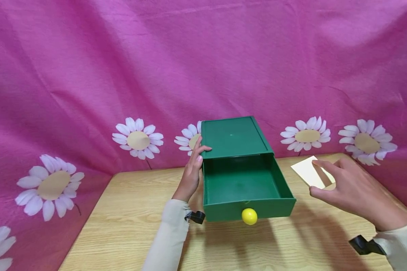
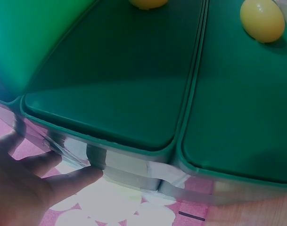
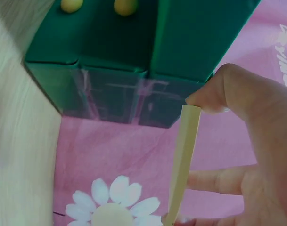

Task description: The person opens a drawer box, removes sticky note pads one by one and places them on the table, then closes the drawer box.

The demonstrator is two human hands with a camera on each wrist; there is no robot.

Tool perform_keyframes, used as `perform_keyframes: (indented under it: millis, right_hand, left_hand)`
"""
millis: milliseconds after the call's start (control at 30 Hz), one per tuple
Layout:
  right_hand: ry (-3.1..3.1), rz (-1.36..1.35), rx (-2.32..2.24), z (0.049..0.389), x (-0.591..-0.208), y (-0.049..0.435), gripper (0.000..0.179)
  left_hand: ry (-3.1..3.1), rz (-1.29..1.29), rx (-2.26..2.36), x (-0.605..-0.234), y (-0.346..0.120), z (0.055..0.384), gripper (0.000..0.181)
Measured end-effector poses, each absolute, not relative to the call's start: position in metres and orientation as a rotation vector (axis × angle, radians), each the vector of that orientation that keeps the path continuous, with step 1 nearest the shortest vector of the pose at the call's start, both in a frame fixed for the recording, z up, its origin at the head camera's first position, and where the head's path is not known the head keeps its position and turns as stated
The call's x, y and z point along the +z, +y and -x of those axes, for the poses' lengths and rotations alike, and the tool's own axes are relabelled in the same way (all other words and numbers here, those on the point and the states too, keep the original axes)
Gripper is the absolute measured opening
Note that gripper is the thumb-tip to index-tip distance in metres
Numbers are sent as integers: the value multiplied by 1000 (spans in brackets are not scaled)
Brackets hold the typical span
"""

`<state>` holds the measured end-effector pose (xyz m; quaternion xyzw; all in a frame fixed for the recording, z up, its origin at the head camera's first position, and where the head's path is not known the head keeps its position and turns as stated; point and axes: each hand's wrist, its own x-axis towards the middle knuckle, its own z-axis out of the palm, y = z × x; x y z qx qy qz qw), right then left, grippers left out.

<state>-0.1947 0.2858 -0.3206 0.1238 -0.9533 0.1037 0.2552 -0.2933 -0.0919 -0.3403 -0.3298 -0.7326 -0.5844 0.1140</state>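
A green drawer cabinet (image 1: 235, 137) stands on the table, its top drawer (image 1: 251, 210) pulled out toward me. The inside of that drawer is bare green, and a round yellow knob (image 1: 249, 216) sits on its front. My left hand (image 1: 189, 175) rests against the cabinet's left side, one finger over the top edge. In the left wrist view its fingers (image 2: 79, 186) lie fairly straight along the side wall. Right of the drawer, my right hand (image 1: 352, 188) pinches a pale yellow sticky-note pad (image 1: 308, 171) in the air. The right wrist view shows the pad (image 3: 183, 160) edge-on between thumb and fingers.
Below the pulled-out drawer are closed drawers (image 2: 110, 80) with yellow knobs (image 2: 262, 20). The sides are see-through. A light wooden table (image 1: 122, 226) carries the cabinet. A pink cloth (image 1: 190, 67) with white daisies hangs behind and at the sides.
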Motion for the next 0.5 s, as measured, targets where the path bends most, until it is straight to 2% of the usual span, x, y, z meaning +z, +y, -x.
perform_keyframes:
  millis: [500]
  right_hand:
    - [-2698,-223,381,201,-349,302,76]
  left_hand:
    - [-2154,967,-1702,-340,-91,294,41]
